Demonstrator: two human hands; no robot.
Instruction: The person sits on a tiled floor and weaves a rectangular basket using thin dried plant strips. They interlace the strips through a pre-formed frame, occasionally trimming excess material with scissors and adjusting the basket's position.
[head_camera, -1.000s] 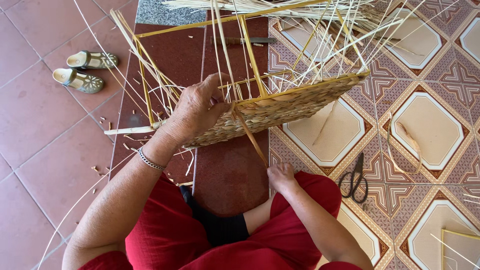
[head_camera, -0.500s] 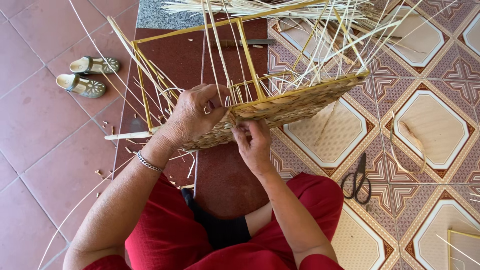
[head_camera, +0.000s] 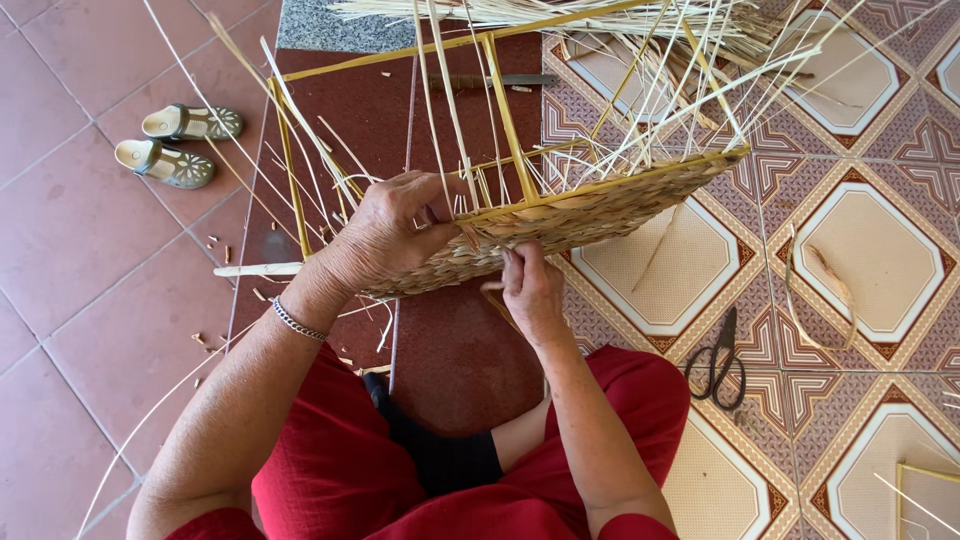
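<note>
Left hand (head_camera: 385, 232) curled round edge of half-woven straw basket (head_camera: 560, 215), fingers betw. upright strands. Right hand (head_camera: 530, 285) just below it, fingertips pinching a strand at woven rim. Scissors (head_camera: 722, 360) on floor, well right of hands; sandals (head_camera: 178, 145) far left.

Soft, even daylight falls over my work; shadows under my left hand (head_camera: 385, 235) and the woven basket (head_camera: 560, 220) are faint. No glare. Everything looks sharp, with slight wide-angle stretching toward the edges.
</note>
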